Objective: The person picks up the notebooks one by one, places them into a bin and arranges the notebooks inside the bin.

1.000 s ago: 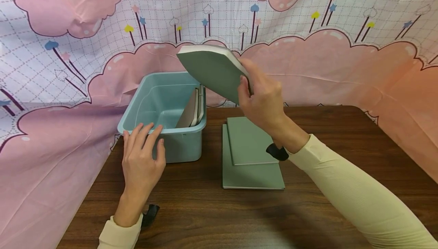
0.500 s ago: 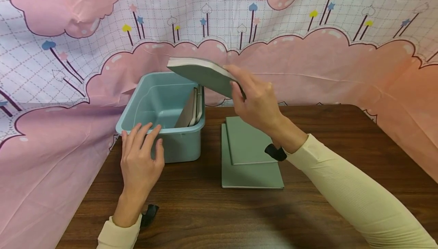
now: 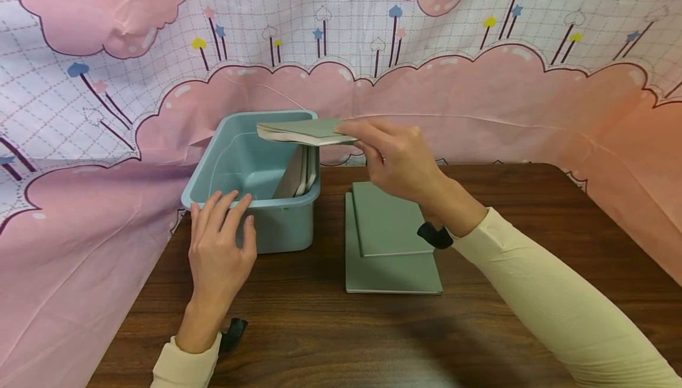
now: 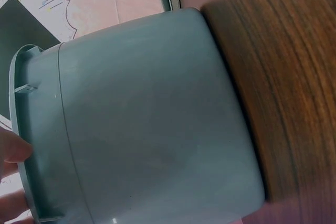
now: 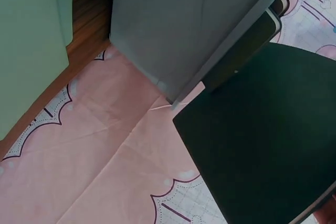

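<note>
In the head view, my right hand (image 3: pixel 402 157) pinches a green notebook (image 3: pixel 303 128) by one edge. It hovers nearly flat over the right side of a light blue plastic bin (image 3: pixel 282 228); the right wrist view shows its dark cover (image 5: pixel 268 135) beside the bin rim. My left hand (image 3: pixel 221 257) rests its fingertips on the bin's near rim, fingers extended. From the left wrist, fingers (image 4: pixel 13 148) appear at the rim, above the bin's side wall (image 4: pixel 142 114). Inside the bin, notebooks (image 3: pixel 293 178) lean on edge against the right wall, partly hidden by the held one.
Right of the bin, a green notebook (image 3: pixel 391 222) lies on a larger green one (image 3: pixel 394 275) on the dark wooden table (image 3: pixel 298 329). A pink and white cloud-patterned cloth (image 3: pixel 479 115) hangs behind and along the sides.
My right hand has lowered the notebook and turned it, so its underside no longer faces the head camera and its upper cover shows. The left hand has stayed on the rim.
</note>
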